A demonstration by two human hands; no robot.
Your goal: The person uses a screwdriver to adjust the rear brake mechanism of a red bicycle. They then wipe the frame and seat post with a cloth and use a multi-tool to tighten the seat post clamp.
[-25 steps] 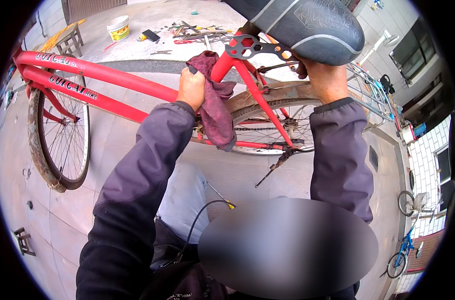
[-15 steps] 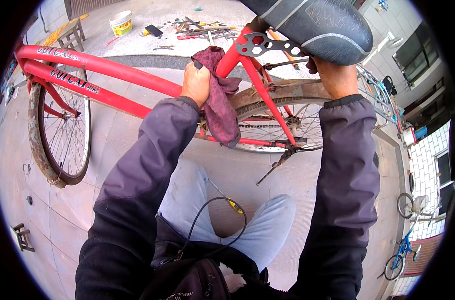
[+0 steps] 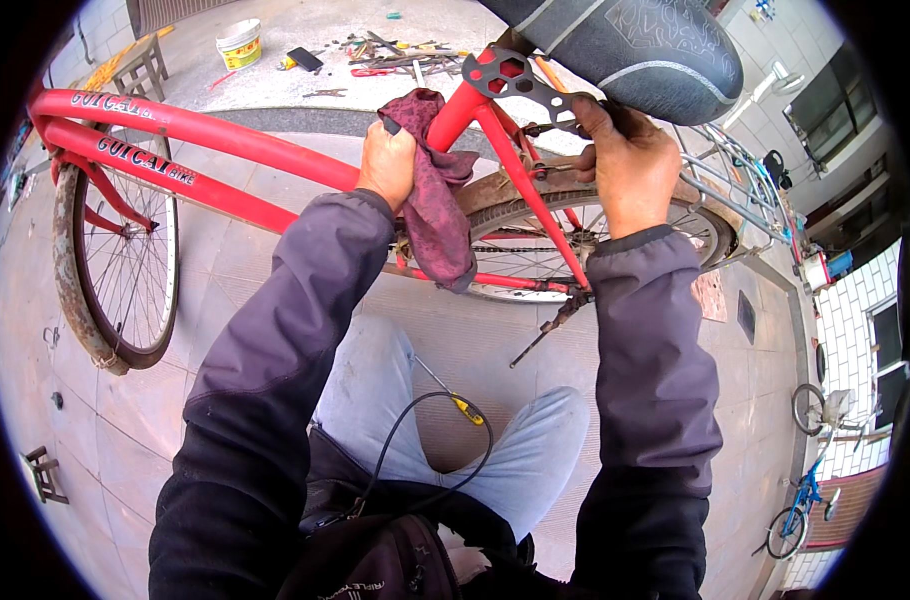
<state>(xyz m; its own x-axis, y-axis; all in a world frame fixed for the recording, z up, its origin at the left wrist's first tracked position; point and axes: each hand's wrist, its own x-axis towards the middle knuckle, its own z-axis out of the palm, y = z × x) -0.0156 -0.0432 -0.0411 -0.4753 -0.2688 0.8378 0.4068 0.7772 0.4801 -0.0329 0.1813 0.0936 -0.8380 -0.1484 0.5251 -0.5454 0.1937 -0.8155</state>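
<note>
A red bicycle frame (image 3: 225,160) runs across the view, with a dark saddle (image 3: 635,45) at the top. My left hand (image 3: 385,165) grips a dark red rag (image 3: 435,200) and presses it against the frame where the tubes meet below the saddle. My right hand (image 3: 625,165) holds a flat black multi-hole wrench (image 3: 520,80) set at the seat clamp under the saddle. The rag hangs down over the rear wheel (image 3: 585,250).
The rusty front wheel (image 3: 115,270) stands at the left. A yellow-handled screwdriver (image 3: 455,395) lies on the tiled floor between my knees. A white bucket (image 3: 240,42) and several scattered tools (image 3: 395,55) sit beyond the bike. A small blue bicycle (image 3: 800,500) stands at the far right.
The view has tipped down and closer; both hands stay at the seat junction, the right hand now showing more clearly on the wrench.
</note>
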